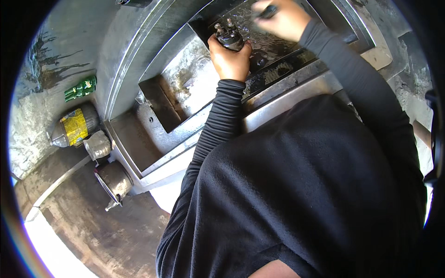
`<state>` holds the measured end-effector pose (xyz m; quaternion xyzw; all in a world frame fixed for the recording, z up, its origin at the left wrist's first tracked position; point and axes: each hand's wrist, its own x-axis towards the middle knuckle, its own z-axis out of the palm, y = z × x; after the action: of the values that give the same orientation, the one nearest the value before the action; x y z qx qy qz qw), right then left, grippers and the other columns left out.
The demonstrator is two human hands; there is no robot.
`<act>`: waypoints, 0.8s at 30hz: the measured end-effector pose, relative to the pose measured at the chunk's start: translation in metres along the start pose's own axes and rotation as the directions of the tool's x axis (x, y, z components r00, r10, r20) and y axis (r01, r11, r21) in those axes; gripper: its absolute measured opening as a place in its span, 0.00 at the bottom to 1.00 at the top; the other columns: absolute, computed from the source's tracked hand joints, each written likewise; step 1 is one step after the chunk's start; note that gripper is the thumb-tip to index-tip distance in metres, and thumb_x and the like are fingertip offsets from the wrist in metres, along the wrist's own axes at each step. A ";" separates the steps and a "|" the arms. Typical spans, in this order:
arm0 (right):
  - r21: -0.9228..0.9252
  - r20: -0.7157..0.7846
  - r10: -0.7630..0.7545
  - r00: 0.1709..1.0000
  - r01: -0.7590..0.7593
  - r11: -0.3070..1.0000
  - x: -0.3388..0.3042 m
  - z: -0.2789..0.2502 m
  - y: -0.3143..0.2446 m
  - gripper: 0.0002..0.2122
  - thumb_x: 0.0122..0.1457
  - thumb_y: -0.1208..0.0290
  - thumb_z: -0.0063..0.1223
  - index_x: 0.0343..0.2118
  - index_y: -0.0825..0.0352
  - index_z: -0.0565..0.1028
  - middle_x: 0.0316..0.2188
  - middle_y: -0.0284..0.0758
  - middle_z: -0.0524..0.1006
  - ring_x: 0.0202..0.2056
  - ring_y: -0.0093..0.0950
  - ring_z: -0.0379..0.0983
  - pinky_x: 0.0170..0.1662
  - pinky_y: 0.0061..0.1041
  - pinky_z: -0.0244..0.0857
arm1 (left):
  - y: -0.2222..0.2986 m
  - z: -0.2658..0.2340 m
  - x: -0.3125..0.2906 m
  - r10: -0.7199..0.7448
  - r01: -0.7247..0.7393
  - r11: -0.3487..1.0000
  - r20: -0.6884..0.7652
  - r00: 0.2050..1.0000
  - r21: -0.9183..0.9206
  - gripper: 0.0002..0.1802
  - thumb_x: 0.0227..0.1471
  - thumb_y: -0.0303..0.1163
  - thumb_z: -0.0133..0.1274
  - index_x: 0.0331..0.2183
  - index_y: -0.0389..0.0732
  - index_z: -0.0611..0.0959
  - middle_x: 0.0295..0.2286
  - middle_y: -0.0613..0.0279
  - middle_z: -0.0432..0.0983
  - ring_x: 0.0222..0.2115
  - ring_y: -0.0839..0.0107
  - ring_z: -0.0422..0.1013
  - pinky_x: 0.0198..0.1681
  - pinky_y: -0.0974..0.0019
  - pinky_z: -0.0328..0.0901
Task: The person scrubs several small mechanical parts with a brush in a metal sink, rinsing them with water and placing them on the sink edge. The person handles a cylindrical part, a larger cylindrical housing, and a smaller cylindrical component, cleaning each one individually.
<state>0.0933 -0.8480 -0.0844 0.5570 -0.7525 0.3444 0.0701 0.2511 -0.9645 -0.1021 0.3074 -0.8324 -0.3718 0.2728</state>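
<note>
My left hand [230, 65] is closed round a dark, greasy cylindrical metal part [230, 41] with studs on its top, much like a starter solenoid. It holds the part upright over a metal wash basin [301, 78], studs pointing away from me. Up and to the right, my right hand [285, 21] is smeared by motion. Its fingers are closed on a short dark object [267, 12], too blurred to name. The two hands are apart, and the dark object does not touch the metal part. Dark, wet liquid glistens on the basin floor beyond my left hand.
Left of my arm, the basin has a rectangular recess [160, 104]. Beyond its left end lie a clear plastic bottle with a yellow label [74, 126], a green packet [81, 89], a crumpled pale piece [98, 145] and a metal can [115, 179] on its side.
</note>
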 end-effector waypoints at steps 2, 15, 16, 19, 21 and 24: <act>0.071 0.019 0.051 0.999 -0.052 0.996 0.000 -0.022 -0.002 0.09 0.50 0.64 0.56 0.28 0.65 0.77 0.28 0.41 0.76 0.32 0.40 0.73 0.39 0.36 0.68 | -0.004 -0.001 0.002 0.045 -0.045 0.998 -0.010 0.999 0.033 0.40 0.31 0.31 0.69 0.46 0.28 0.68 0.37 0.41 0.73 0.39 0.49 0.72 0.47 0.56 0.66; 0.666 -0.017 -0.001 1.000 0.012 0.746 0.018 -0.017 -0.042 0.09 0.50 0.66 0.59 0.31 0.65 0.76 0.26 0.40 0.78 0.30 0.37 0.76 0.36 0.32 0.68 | -0.012 0.003 -0.001 0.128 -0.130 0.987 0.024 0.991 0.097 0.39 0.30 0.32 0.69 0.45 0.29 0.69 0.36 0.42 0.74 0.38 0.50 0.73 0.45 0.57 0.67; 0.575 -0.073 -0.036 0.997 0.071 0.815 0.009 0.001 -0.034 0.07 0.51 0.73 0.59 0.27 0.69 0.72 0.25 0.37 0.70 0.27 0.33 0.69 0.32 0.32 0.64 | -0.009 0.002 -0.002 0.140 -0.141 0.987 0.015 0.990 0.081 0.39 0.30 0.32 0.69 0.45 0.29 0.69 0.36 0.41 0.74 0.38 0.50 0.73 0.45 0.57 0.67; 0.410 0.101 0.143 0.985 -0.172 0.896 -0.002 -0.003 0.015 0.06 0.53 0.73 0.57 0.27 0.70 0.73 0.24 0.36 0.69 0.26 0.32 0.69 0.31 0.32 0.63 | -0.003 0.000 0.000 0.019 -0.024 0.994 0.042 0.999 0.111 0.39 0.31 0.33 0.69 0.45 0.30 0.69 0.35 0.42 0.75 0.37 0.50 0.74 0.44 0.57 0.68; 0.443 -0.044 0.064 0.997 -0.038 0.896 0.009 -0.021 -0.001 0.07 0.51 0.72 0.58 0.28 0.69 0.74 0.25 0.38 0.72 0.28 0.34 0.72 0.33 0.31 0.66 | -0.011 0.002 0.001 0.060 -0.061 0.991 0.015 0.998 0.119 0.39 0.31 0.34 0.69 0.45 0.30 0.69 0.35 0.42 0.75 0.37 0.50 0.74 0.44 0.56 0.68; 0.654 0.039 0.032 0.999 -0.049 0.755 0.021 -0.017 -0.045 0.10 0.48 0.67 0.60 0.31 0.67 0.76 0.30 0.41 0.77 0.33 0.40 0.76 0.36 0.35 0.68 | -0.019 0.004 -0.001 0.055 -0.055 0.998 0.026 0.998 0.023 0.41 0.31 0.34 0.69 0.47 0.29 0.69 0.36 0.41 0.75 0.38 0.49 0.73 0.45 0.56 0.68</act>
<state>0.1212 -0.8610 -0.0413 0.5343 -0.5974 0.5800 -0.1460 0.2550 -0.9720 -0.1203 0.2828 -0.8483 -0.3581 0.2685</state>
